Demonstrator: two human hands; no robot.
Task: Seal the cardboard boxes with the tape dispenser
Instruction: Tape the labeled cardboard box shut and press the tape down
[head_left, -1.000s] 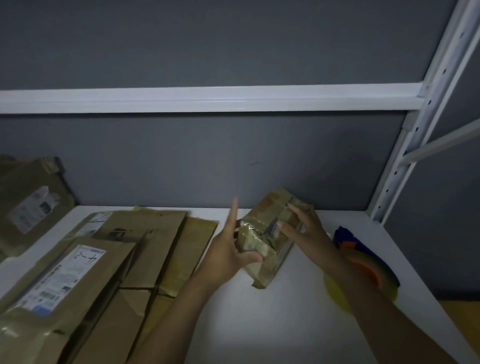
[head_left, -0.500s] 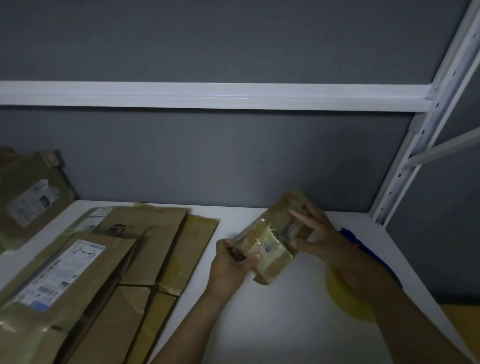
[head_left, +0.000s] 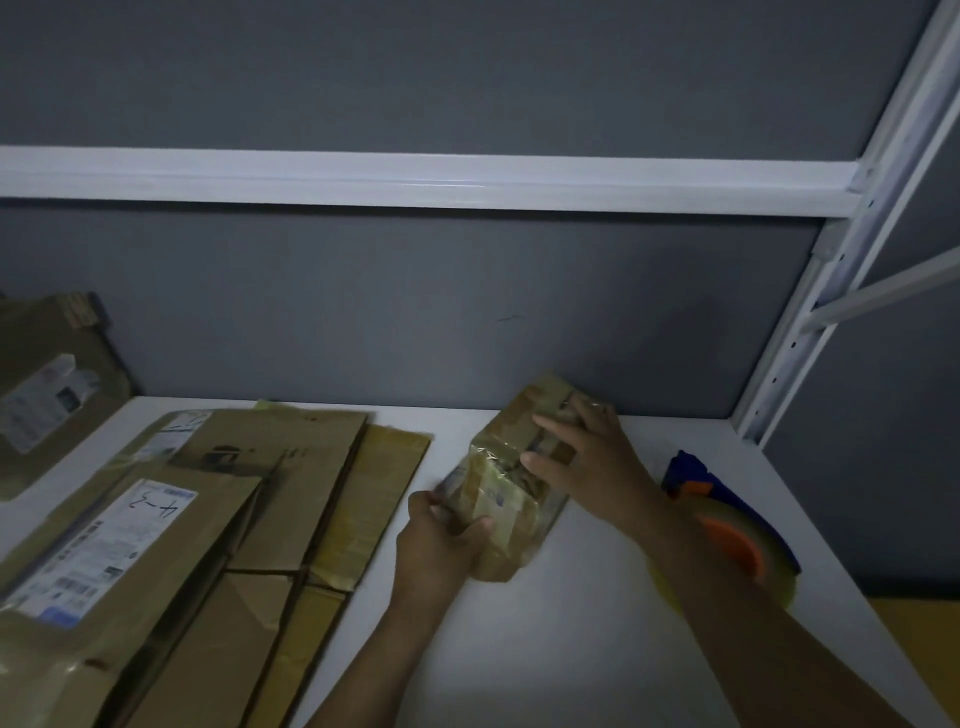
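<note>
Firmly gripped small box (head_left: 511, 434) at near end with left hand (head_left: 441, 538), pressed right hand (head_left: 589, 462) flat on top, on shelf (head_left: 545, 649); risked slipping off glossy wrap if reaching right for tape dispenser (head_left: 737, 545)

On the worktop (head_left: 545, 649): small box (head_left: 506, 431) at centre; flattened boxes (head_left: 291, 467) stacked to its left; tape dispenser (head_left: 727, 540) to its right.

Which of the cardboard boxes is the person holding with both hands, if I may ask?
The small tape-covered box, right of the flattened boxes; the left hand grips its near end, the right hand rests on top.
</note>
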